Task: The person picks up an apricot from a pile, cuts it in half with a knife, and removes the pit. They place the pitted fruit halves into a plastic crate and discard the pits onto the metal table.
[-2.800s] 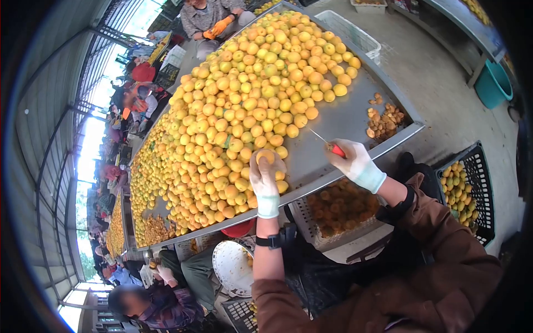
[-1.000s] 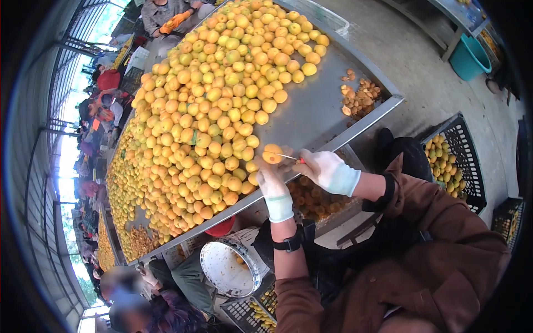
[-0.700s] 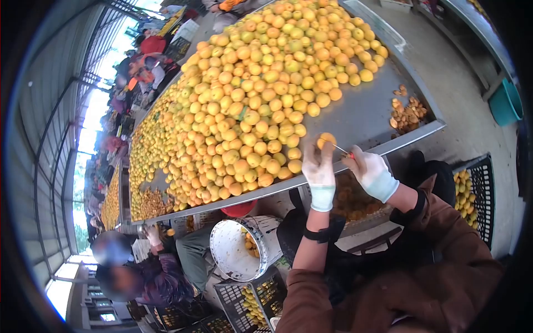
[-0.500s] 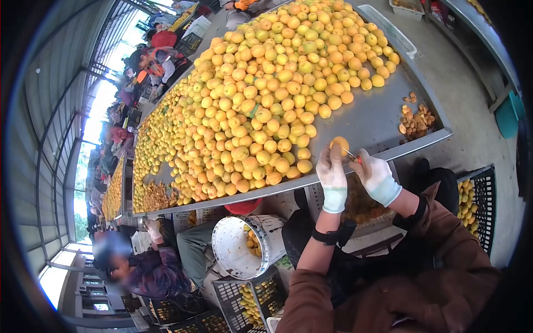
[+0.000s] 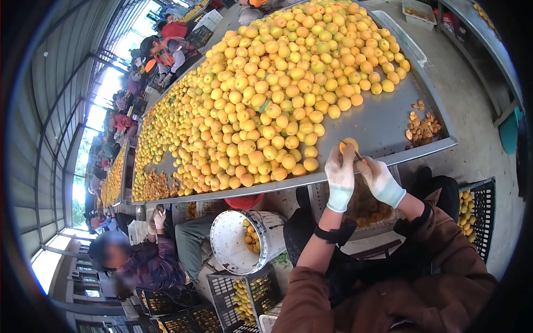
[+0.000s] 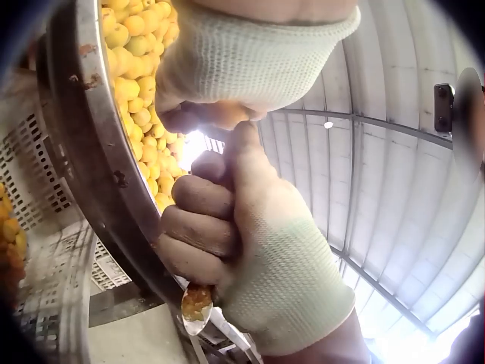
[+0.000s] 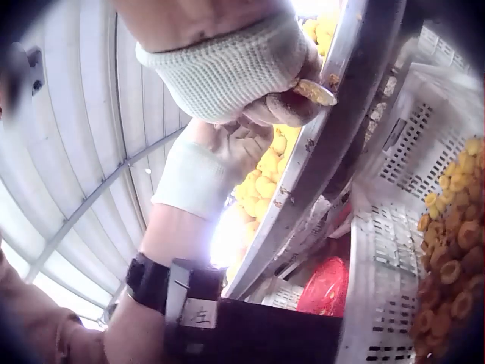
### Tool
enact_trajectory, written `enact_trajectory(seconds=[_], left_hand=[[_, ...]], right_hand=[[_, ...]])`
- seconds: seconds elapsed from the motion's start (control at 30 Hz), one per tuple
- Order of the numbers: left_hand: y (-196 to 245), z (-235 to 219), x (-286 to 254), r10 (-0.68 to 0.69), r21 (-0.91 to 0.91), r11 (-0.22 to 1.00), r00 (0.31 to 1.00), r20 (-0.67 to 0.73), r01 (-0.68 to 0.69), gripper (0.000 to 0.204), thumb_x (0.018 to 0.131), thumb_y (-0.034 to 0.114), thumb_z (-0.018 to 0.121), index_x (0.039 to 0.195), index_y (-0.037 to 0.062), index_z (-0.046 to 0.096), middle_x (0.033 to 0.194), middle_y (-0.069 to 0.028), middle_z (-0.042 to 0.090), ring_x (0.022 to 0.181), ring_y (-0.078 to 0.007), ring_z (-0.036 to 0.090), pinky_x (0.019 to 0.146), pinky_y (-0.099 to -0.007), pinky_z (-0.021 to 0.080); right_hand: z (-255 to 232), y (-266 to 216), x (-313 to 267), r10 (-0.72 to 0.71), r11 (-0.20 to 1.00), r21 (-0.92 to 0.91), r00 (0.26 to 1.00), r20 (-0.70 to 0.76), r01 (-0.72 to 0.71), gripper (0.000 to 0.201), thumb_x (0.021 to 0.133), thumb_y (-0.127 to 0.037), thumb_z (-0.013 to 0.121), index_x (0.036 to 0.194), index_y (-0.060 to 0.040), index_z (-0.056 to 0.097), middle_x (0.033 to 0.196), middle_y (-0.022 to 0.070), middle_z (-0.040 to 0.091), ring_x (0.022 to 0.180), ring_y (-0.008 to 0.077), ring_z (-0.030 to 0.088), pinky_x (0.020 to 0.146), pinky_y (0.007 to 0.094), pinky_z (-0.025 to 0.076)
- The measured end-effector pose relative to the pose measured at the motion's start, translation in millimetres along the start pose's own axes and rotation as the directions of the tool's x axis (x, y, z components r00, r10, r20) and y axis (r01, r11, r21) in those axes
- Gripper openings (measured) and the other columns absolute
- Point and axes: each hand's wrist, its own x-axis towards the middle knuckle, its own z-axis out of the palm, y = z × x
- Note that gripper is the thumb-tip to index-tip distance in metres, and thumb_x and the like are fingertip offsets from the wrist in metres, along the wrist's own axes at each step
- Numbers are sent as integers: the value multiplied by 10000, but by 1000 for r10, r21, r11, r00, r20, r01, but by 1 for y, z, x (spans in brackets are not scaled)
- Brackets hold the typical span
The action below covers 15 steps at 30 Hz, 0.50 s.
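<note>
L fingers (image 5: pixel 348 158) part-curled, fruit (image 5: pixel 348 144) held at tips; R fingers (image 5: pixel 366 167) curled tight round tool (image 6: pixel 197 307) nr it.

We see one round, orange-yellow fruit (image 5: pixel 349 145) raised right of centre, on the near side, partly covered. At its near right edge we make out a slim, tilted tool (image 6: pixel 197 304), its spoon-like end smeared with orange pulp.

Open metal on the table (image 5: pixel 383 114) between heaped fruit (image 5: pixel 266 100) and small brown-orange pile (image 5: pixel 423 129) — room to pass. Raised rim (image 5: pixel 422 150) bars the near side — white crate (image 7: pixel 386 273) below.
</note>
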Motion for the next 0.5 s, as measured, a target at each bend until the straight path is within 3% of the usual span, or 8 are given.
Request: enact_trajectory(seconds=[0.07,0.17,0.2,0.27,0.37,0.4,0.47,0.5], left_hand=[[-2,3,1,91,-15,996,996,7,-91,241,960,216,539,908,-16,584,697,-10,548,626,-74,469,560,-253,384],[7,0,0,57,52,997,997,58,-60,253,968,217,514,913,-21,577,700,-42,557,635,-107,495,581,-273,411],[1,-1,1,57,52,997,997,58,-60,253,968,217,514,913,-21,577,700,-42,557,635,-107,495,581,-273,411],[-7,-4,5,254,115,960,967,34,-256,269,975,228,491,936,-28,565,702,-67,562,638,-134,513,594,-285,427],[-8,-18,14,59,-62,996,992,-111,-66,292,991,247,464,977,-31,553,743,-36,559,679,-137,519,652,-271,430],[-10,-26,19,74,-36,996,987,-140,-80,347,993,231,484,1202,-44,525,723,-57,568,652,-127,509,605,-260,414],[6,-28,13,115,9,993,984,-136,-115,322,985,223,491,1172,-36,540,965,-81,594,825,-142,530,760,-274,452],[7,-25,11,153,45,988,983,-100,-149,327,970,187,519,1208,-37,526,1032,-96,588,884,-156,538,807,-281,455]], right_hand=[[-5,4,1,168,956,211,968,186,-206,366,1005,-333,483,923,14,566,577,97,500,528,237,515,525,349,396],[-12,3,3,209,908,300,936,282,-293,412,1015,-365,454,916,18,568,580,35,456,534,138,439,520,316,380],[-14,2,4,208,908,300,937,281,-292,412,1015,-365,454,916,18,568,580,35,456,534,138,439,520,316,380],[-18,-1,5,131,966,189,963,234,-177,427,1009,-379,457,899,18,568,573,39,452,531,143,444,520,323,383],[-24,-4,2,47,995,81,978,205,-65,402,1000,-365,482,884,10,568,568,35,440,532,128,434,515,323,379],[-24,-5,2,51,995,79,978,203,-68,402,1000,-365,482,884,10,568,568,35,440,532,128,434,515,323,379],[-31,-5,0,204,942,240,968,143,-234,352,989,-328,512,886,3,573,587,32,454,551,111,443,524,311,382],[-31,11,1,59,997,53,998,37,-61,297,978,-291,542,920,-3,589,616,6,488,574,85,444,537,289,385]])
